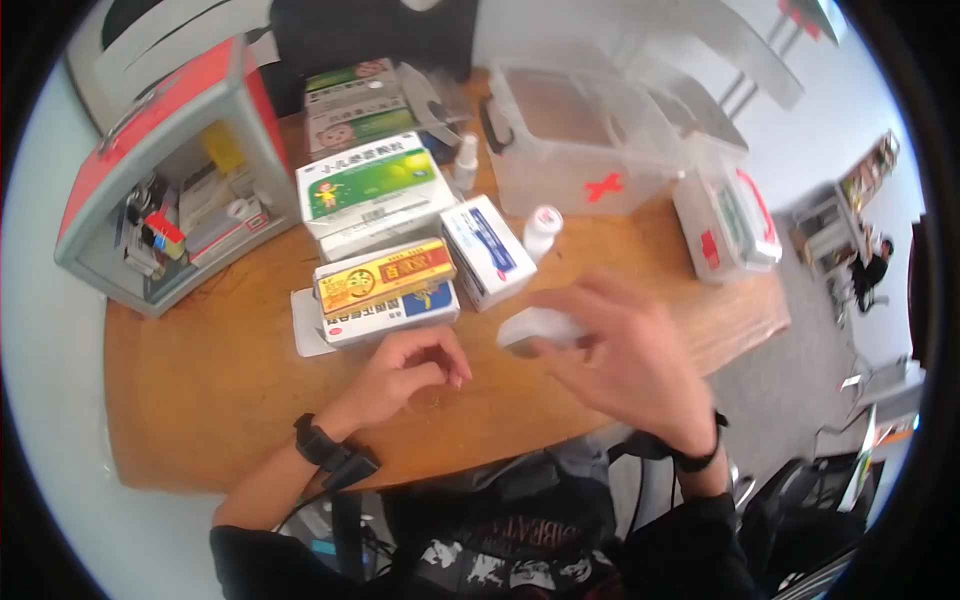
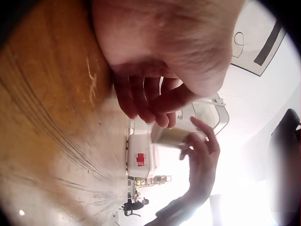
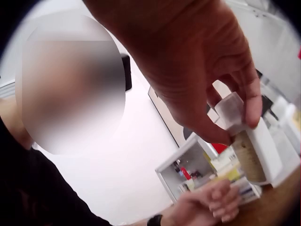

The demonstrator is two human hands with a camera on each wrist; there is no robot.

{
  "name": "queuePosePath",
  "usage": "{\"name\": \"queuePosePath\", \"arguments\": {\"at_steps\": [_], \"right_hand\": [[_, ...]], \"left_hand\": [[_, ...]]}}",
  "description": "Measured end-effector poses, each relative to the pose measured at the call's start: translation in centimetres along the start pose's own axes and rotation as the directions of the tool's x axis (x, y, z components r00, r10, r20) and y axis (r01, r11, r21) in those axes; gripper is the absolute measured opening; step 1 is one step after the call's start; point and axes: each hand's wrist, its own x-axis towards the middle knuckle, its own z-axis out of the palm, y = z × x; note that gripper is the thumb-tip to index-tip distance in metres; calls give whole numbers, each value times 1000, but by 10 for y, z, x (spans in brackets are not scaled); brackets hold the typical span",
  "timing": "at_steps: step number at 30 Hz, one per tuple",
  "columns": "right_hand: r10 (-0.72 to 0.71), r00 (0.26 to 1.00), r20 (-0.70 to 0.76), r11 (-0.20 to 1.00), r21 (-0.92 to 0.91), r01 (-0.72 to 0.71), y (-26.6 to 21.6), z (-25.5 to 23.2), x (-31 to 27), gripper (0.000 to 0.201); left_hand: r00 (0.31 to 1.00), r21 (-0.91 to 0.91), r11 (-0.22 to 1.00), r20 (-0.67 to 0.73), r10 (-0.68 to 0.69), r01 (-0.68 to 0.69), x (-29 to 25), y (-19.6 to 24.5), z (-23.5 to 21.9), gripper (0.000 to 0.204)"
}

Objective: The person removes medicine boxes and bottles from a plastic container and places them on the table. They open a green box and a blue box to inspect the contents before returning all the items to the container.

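Note:
My right hand (image 1: pixel 635 350) is raised over the table's right half and pinches a small white box (image 1: pixel 540 328) between thumb and fingers. In the right wrist view, the box shows a tan side (image 3: pixel 249 157) and a pale grey flap-like piece (image 3: pixel 230 110) at its upper end; print is blurred. My left hand (image 1: pixel 405 375) rests on the tabletop with fingers loosely curled, holding nothing. Just beyond it lies a yellow box (image 1: pixel 385 277) on top of a white-and-blue box (image 1: pixel 390 315). A second white-and-blue box (image 1: pixel 487 250) and a white bottle (image 1: pixel 542 233) stand beyond the held box.
At the left stands a red-and-grey cabinet (image 1: pixel 95 195) with items inside. Green-and-white boxes (image 1: pixel 375 190) and a spray bottle (image 1: pixel 466 163) are at the back. A clear bin (image 1: pixel 560 180) and a white first-aid case (image 1: pixel 725 225) stand at the right. The wooden table's (image 1: pixel 200 400) front edge is near my body.

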Motion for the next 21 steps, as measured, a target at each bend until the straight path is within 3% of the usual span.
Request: {"name": "queuePosePath", "arguments": {"at_steps": [3,5,9,11,13,15,18,21], "right_hand": [[-87,996,13,996,21,87,29,41,-6,33],[-119,990,-75,991,58,123,35,55,-2,36],[-75,996,-50,995,55,78,32,38,-2,48],[-287,910,-298,950,-213,229,55,10,7,49],[-138,818,-559,979,-201,28,92,-34,34,46],[-263,750,-608,894,-446,-48,132,-73,65,43],[-219,815,-537,822,-551,-143,186,-72,65,42],[-261,821,-508,779,-613,-131,156,-66,29,42]], "left_hand": [[1000,46,999,23,9,-10,1,1,-3,13],[1000,81,997,26,8,-10,1,1,-5,13],[998,50,999,59,7,-10,3,-1,-7,14],[997,47,999,70,20,-23,2,-4,-10,14],[998,84,996,61,8,-14,2,1,-8,14],[998,80,997,57,-15,11,0,1,-5,14],[999,28,1000,53,-11,10,2,-1,-8,14],[999,53,999,54,0,-3,2,2,-6,14]]}}
